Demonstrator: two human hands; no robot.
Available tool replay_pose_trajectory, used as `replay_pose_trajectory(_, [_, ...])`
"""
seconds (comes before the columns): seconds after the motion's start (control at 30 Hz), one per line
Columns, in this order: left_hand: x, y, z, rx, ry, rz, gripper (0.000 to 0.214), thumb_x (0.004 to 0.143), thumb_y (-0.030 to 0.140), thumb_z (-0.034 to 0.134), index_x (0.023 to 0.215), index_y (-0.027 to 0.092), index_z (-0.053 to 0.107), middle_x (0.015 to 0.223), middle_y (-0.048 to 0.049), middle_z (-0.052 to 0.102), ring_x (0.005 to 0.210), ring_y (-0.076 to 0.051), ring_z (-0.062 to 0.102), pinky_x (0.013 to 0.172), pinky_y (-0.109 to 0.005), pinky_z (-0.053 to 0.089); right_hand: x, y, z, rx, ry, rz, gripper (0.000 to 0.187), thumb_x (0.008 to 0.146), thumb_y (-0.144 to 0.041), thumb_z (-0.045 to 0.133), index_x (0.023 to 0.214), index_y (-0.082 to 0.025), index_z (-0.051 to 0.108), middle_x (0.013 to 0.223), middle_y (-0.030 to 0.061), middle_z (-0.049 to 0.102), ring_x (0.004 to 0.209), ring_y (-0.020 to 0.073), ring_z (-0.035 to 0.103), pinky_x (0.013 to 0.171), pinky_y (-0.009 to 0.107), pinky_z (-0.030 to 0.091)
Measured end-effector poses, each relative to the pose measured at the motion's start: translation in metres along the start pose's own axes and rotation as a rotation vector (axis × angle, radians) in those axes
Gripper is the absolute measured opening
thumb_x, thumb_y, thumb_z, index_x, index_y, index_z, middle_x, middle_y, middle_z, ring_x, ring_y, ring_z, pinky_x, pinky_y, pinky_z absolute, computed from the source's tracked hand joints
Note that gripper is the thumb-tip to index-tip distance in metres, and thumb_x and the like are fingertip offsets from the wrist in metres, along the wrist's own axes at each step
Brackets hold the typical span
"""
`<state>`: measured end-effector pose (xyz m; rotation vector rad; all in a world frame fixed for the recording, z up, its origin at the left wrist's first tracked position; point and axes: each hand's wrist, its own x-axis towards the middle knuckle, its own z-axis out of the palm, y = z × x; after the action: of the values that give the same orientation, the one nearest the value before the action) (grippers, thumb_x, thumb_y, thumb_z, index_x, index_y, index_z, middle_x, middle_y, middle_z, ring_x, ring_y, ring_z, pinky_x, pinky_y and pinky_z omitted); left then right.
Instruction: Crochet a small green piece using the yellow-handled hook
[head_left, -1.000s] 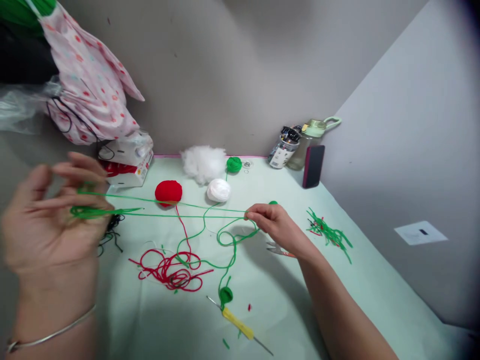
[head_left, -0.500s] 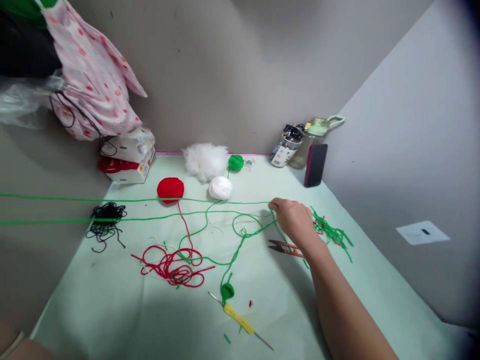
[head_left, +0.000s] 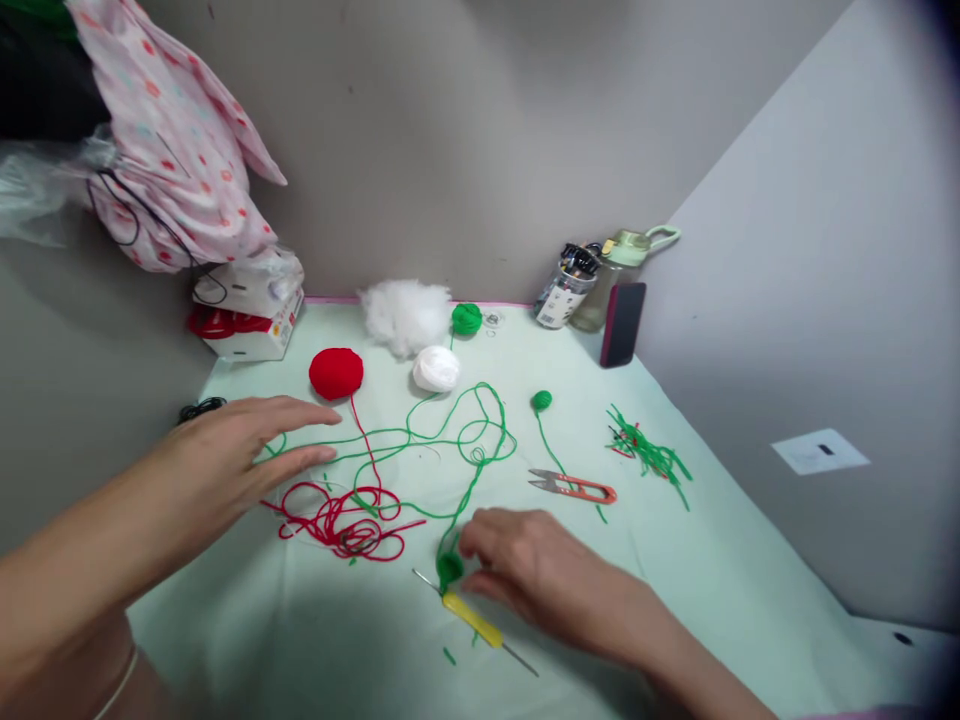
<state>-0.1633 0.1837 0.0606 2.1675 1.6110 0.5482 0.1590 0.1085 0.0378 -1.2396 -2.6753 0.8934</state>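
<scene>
My left hand [head_left: 262,450] hovers over the left of the table, thumb and fingers apart, with nothing gripped. Loose green yarn [head_left: 484,450] trails in loops between my hands. My right hand [head_left: 525,560] is beside a small green crocheted piece [head_left: 450,568], fingers bent and thumb apart; whether it touches the piece I cannot tell. Against that piece lies a crochet hook [head_left: 472,620] with a yellow handle. Tangled red yarn [head_left: 345,525] runs to a red ball [head_left: 336,374]. Orange-handled thread snips [head_left: 574,486] lie beyond my right hand, near a small green ball [head_left: 541,400].
White stuffing [head_left: 406,315], a white yarn ball [head_left: 436,369] and a green yarn ball [head_left: 466,319] sit at the back. Green scraps [head_left: 649,450] lie right. A phone [head_left: 623,325], pen tub [head_left: 564,290] and bottle [head_left: 628,250] stand back right, a box [head_left: 259,335] back left.
My right hand has let go of the green strands and come nearer, to the crocheted piece. My left hand has come into view. The stretched strands now lie slack in loops.
</scene>
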Motion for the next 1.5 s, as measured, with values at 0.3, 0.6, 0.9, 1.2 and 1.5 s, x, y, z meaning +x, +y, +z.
replay_pose_trajectory(0.3, [-0.001, 0.053, 0.010, -0.346, -0.489, 0.162, 0.031, 0.098, 0.047, 0.064, 0.124, 0.038, 0.077, 0.130, 0.0007, 0.073, 0.117, -0.026, 0.067, 0.094, -0.032, 0.051, -0.014, -0.010, 0.066, -0.195, -0.112, 0.005, 0.018, 0.097, -0.002, 0.054, 0.100, -0.019, 0.058, 0.098, 0.0047, 0.071, 0.080, 0.0206, 0.065, 0.072, 0.032, 0.046])
replay_pose_trajectory(0.6, [0.012, 0.078, 0.048, -0.372, -0.859, 0.228, 0.029, 0.082, 0.027, 0.080, 0.109, 0.030, 0.073, 0.111, 0.0015, 0.070, 0.096, -0.021, 0.062, 0.084, -0.029, 0.043, -0.021, 0.001, 0.017, 0.469, 0.077, 0.272, 0.021, 0.089, -0.007, 0.057, 0.095, -0.023, 0.070, 0.086, -0.0033, 0.059, 0.073, 0.0115, 0.051, 0.069, 0.025, 0.040])
replay_pose_trajectory(0.9, [0.015, 0.089, 0.044, -0.763, -0.649, 0.140, 0.014, 0.095, 0.031, 0.065, 0.087, 0.023, 0.074, 0.084, 0.0023, 0.065, 0.078, -0.016, 0.056, 0.072, -0.027, 0.042, -0.011, 0.010, -0.022, 1.144, 0.218, 0.179, 0.023, 0.087, -0.039, 0.079, 0.098, -0.018, 0.077, 0.071, -0.0031, 0.059, 0.061, 0.0098, 0.048, 0.059, 0.024, 0.039])
replay_pose_trajectory(1.2, [0.020, 0.087, 0.058, -1.170, -0.321, 0.028, 0.018, 0.094, 0.040, 0.071, 0.088, 0.022, 0.073, 0.075, 0.0015, 0.064, 0.072, -0.016, 0.056, 0.070, -0.027, 0.044, 0.019, 0.012, -0.013, 1.337, 0.530, 0.077, 0.047, 0.078, -0.046, 0.090, 0.114, -0.020, 0.074, 0.081, 0.0011, 0.069, 0.070, 0.0143, 0.059, 0.063, 0.027, 0.047])
replay_pose_trajectory(1.5, [0.027, 0.090, 0.083, -1.224, -0.198, -0.050, 0.018, 0.093, 0.036, 0.074, 0.086, 0.020, 0.074, 0.077, 0.0004, 0.067, 0.074, -0.015, 0.061, 0.074, -0.027, 0.050, 0.036, 0.003, -0.004, 1.303, 0.699, 0.239, 0.036, 0.071, -0.041, 0.092, 0.088, -0.018, 0.069, 0.067, -0.0049, 0.059, 0.058, 0.0103, 0.050, 0.059, 0.025, 0.040])
